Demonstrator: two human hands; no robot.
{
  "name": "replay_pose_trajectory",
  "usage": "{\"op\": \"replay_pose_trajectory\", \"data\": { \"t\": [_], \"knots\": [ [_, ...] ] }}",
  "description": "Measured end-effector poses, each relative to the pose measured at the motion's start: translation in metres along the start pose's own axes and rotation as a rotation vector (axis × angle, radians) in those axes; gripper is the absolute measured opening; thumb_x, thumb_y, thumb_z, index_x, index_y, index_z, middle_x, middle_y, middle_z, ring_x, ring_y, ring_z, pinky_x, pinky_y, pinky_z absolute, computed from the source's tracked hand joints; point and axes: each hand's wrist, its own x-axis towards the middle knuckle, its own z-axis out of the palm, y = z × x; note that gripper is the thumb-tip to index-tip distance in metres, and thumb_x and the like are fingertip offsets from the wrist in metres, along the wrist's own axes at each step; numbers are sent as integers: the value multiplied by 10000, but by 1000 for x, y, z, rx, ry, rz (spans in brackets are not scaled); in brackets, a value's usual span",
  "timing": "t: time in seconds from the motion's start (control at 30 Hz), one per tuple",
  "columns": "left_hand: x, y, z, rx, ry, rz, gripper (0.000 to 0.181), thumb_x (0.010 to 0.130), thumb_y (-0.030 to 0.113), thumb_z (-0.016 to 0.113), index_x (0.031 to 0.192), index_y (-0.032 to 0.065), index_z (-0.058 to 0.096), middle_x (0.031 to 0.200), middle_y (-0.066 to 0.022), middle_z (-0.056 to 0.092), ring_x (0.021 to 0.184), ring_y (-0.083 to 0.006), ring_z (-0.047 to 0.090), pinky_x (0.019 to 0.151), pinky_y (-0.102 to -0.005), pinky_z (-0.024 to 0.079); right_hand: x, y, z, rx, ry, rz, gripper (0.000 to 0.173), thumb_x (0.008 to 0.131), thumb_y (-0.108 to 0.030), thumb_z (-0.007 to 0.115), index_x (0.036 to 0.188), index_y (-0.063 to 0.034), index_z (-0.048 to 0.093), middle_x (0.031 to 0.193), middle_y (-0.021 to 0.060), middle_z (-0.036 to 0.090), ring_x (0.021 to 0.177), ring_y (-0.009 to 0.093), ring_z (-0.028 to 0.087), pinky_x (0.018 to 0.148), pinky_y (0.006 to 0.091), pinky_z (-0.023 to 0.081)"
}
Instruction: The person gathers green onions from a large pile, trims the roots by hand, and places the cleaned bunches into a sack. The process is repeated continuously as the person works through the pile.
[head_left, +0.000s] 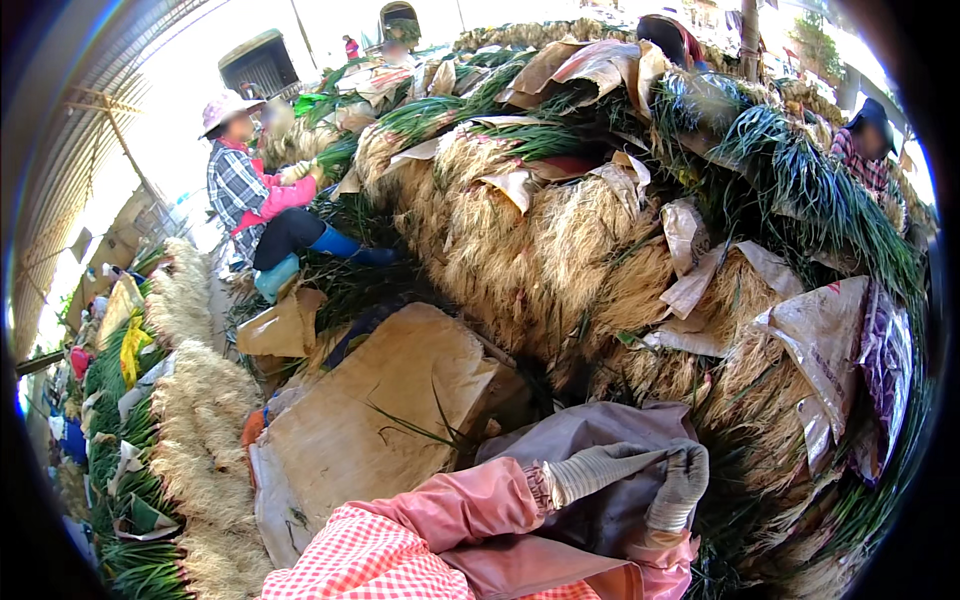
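Note:
Both my hands wear grey knitted gloves and meet above my lap. My left hand (596, 469) reaches across from a pink sleeve, and its glove narrows toward the right hand. My right hand (681, 476) is bent at the fingers and closed on the fingertip end of the left glove. Whether the left fingers are curled is hidden by the glove. Beneath both hands lies a dark grey-purple plastic sheet (585, 427). Just right of them, green onions with pale, stringy roots (757, 420) are piled up.
A large tan sheet (382, 405) lies at front left. Beyond it rises a heap of rooted green onions (540, 247), partly covered by sacks (817, 337). A person in plaid (251, 191) sits at the left, another (862, 150) at far right. A root-edged onion row (202, 427) runs along the left.

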Motion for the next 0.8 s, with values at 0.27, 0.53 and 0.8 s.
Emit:
{"op": "replay_pose_trajectory", "data": {
  "t": [0.27, 0.53, 0.8],
  "knots": [
    [-47, 76, -5, 569, 243, 54, 283, 963, 171, 392, 1142, 4, 534, 1109, -101, 576, 1010, -128, 545, 874, -228, 447, -11, -6, 59, -101, -235, 95, 236, 903, -253, 556, 957, -24, 568, 802, -9, 541, 726, 72, 504, 642, 201, 430],
    [-87, 116, -14, -86, 641, -422, 245, 936, 206, 402, 1040, 45, 556, 885, -54, 600, 773, -173, 609, 777, -344, 519, -39, -13, 137, 162, -498, 433, 131, 768, 69, 610, 870, -3, 573, 852, 40, 604, 783, 117, 576, 743, 246, 481],
    [-135, 133, -29, -299, 492, -293, 263, 916, 252, 492, 1079, 51, 539, 897, -127, 635, 777, -276, 637, 748, -413, 525, -32, -23, 158, 229, -587, 414, 127, 771, 16, 665, 797, -50, 559, 773, 20, 607, 716, 89, 575, 652, 211, 462]
  ]
}}
